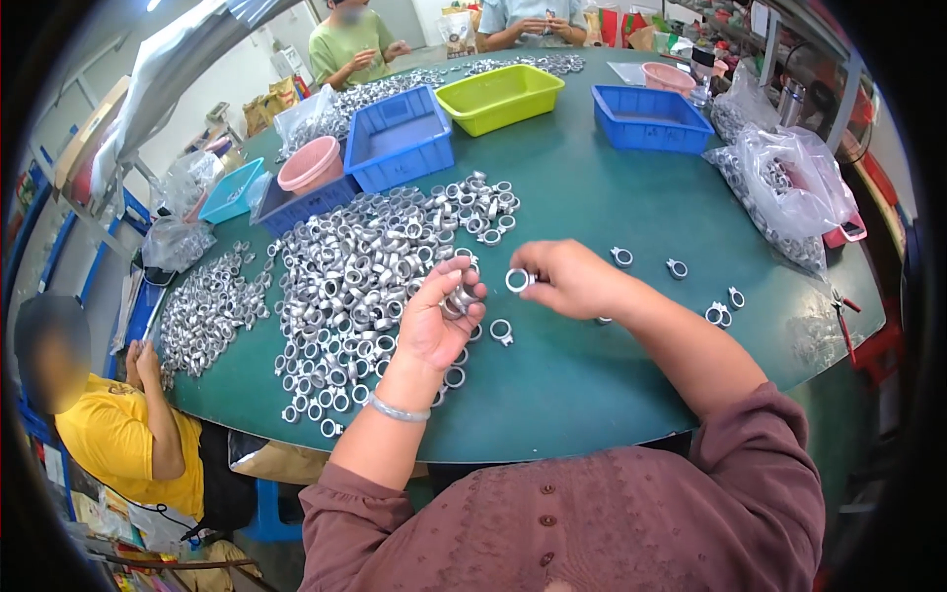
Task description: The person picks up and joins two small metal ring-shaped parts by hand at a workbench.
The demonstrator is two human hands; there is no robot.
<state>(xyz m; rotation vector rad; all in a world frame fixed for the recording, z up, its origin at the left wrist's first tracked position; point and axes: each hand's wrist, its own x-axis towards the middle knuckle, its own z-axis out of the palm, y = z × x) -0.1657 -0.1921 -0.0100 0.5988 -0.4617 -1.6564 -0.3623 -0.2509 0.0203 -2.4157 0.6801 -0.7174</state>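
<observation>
My left hand (pixel 430 324) is palm up with its fingers curled round a silver metal ring (pixel 457 302); whether more than one lies in it is hard to see. Pinched between the thumb and fingers of my right hand (pixel 580 280) is another silver ring (pixel 509 283), held upright just right of the left hand. A large heap of such rings (pixel 360 261), many with a small lug on the rim, spreads over the green table (pixel 562 395) beside and beyond my left hand. One loose ring (pixel 502 340) lies between my forearms.
Several loose rings lie right of my right arm, near red-handled pliers (pixel 843 331). Blue bins (pixel 653 120), a yellow-green basin (pixel 501 99) and a pink basket (pixel 311 166) stand farther back. Plastic bags of rings (pixel 779 197) sit at right. A person in yellow (pixel 128 434) works at left, two others across.
</observation>
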